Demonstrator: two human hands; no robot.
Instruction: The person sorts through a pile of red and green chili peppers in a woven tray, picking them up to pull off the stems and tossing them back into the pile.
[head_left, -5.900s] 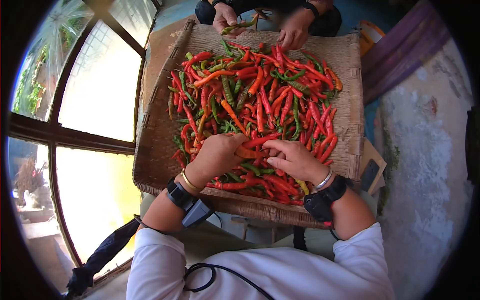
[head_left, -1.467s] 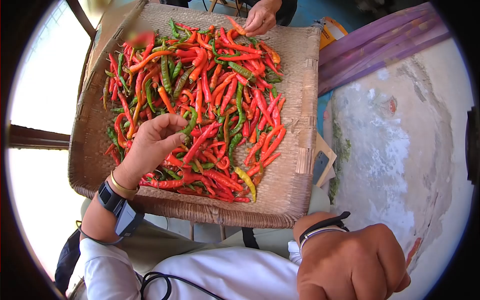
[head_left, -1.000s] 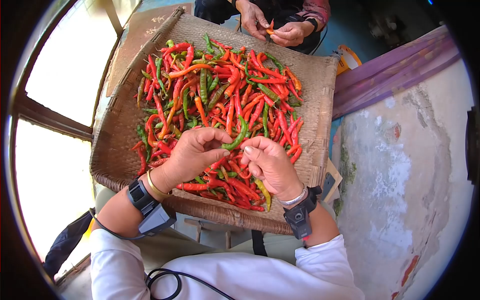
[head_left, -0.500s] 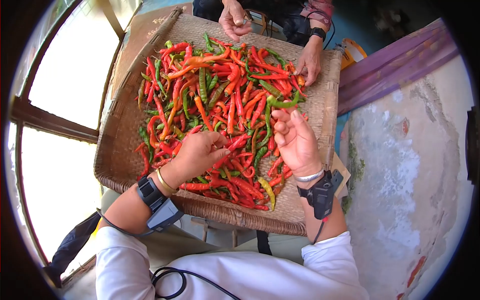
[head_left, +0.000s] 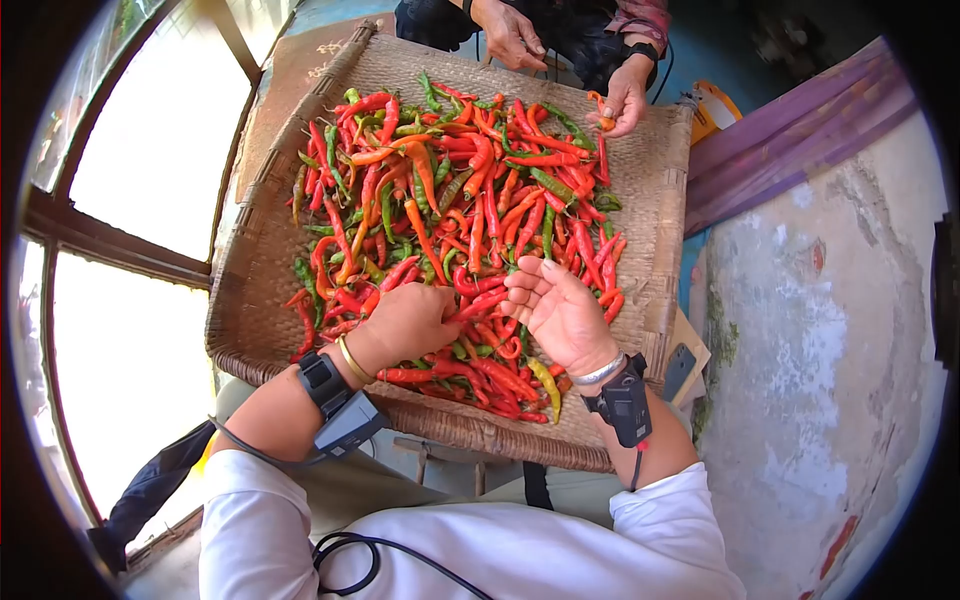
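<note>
A heap of red, orange and green chili peppers (head_left: pixel 478 215) lies in a shallow woven basket (head_left: pixel 640 240). My left hand (head_left: pixel 405 325) is closed low over the near side of the heap, its fingertips on a red chili pepper (head_left: pixel 478 307) that sticks out to the right. My right hand (head_left: pixel 562 318) is turned palm up just beside it, fingers loosely curled and apart, with no pepper visible in it. Below my right hand lies a yellow-green chili pepper (head_left: pixel 545 388) near the basket's front rim.
Across the basket, another person's hand (head_left: pixel 625 98) holds an orange-red chili pepper; their other hand (head_left: pixel 510 35) hovers at the far rim. A phone (head_left: pixel 680 366) lies at the right. A window (head_left: pixel 130 330) is on the left, a purple cloth (head_left: pixel 790 140) on the right.
My right hand has come down and toward my left hand; the green chili pepper at its fingertips is no longer there. My left hand has closed lower. The other person has lifted a pepper.
</note>
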